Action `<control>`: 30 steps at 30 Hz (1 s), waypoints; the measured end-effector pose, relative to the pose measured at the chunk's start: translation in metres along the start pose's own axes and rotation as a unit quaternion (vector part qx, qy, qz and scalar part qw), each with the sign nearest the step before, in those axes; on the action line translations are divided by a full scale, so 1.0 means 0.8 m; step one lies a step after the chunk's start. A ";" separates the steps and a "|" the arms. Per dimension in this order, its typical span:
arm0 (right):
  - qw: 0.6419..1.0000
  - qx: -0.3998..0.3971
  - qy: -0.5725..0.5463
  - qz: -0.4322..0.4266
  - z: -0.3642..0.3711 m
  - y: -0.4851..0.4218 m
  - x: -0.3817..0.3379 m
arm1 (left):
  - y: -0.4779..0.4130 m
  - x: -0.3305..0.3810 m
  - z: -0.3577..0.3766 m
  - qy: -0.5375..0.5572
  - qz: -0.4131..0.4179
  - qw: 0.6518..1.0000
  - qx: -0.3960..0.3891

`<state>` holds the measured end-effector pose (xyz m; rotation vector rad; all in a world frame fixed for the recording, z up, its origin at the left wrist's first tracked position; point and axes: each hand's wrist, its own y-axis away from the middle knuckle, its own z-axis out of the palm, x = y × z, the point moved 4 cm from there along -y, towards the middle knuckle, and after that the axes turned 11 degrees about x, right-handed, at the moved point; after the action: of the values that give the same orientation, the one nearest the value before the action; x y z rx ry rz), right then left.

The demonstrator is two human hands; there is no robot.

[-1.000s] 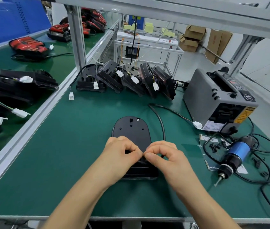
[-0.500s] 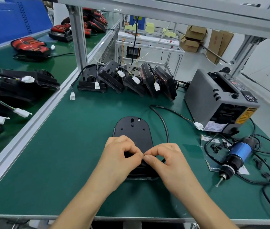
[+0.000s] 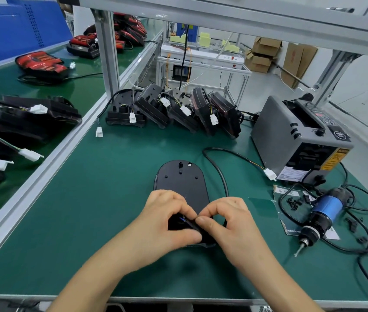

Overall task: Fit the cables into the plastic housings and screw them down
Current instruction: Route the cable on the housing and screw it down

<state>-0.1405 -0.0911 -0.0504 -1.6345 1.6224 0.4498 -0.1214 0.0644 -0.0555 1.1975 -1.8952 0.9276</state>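
Observation:
A black oval plastic housing lies flat on the green mat in front of me. Its black cable loops away to the right and ends in a white connector. My left hand and my right hand meet over the housing's near end, fingers curled. Between their fingertips they pinch a small black piece at the cable's entry. The near end of the housing is hidden under my hands.
A blue electric screwdriver lies at the right beside loose black screws. A grey tape dispenser stands behind it. Several finished housings lean in a row at the back. An aluminium rail borders the left.
My hands have stayed over the housing's near end; the fingertips have parted slightly, showing the small black piece between them. The cable loop has shifted a little.

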 end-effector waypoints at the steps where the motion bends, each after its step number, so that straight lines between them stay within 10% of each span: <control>1: 1.000 -0.001 0.003 0.000 0.001 0.000 0.000 | 0.001 -0.002 0.000 -0.016 0.023 1.000 -0.010; 30: 0.979 -0.197 0.011 0.050 -0.016 -0.026 -0.012 | 0.025 0.010 0.021 -0.276 0.350 0.837 0.318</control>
<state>-0.1250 -0.0962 -0.0294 -1.8516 1.7152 0.8530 -0.1460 0.0531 -0.0609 1.2142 -2.6983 1.8801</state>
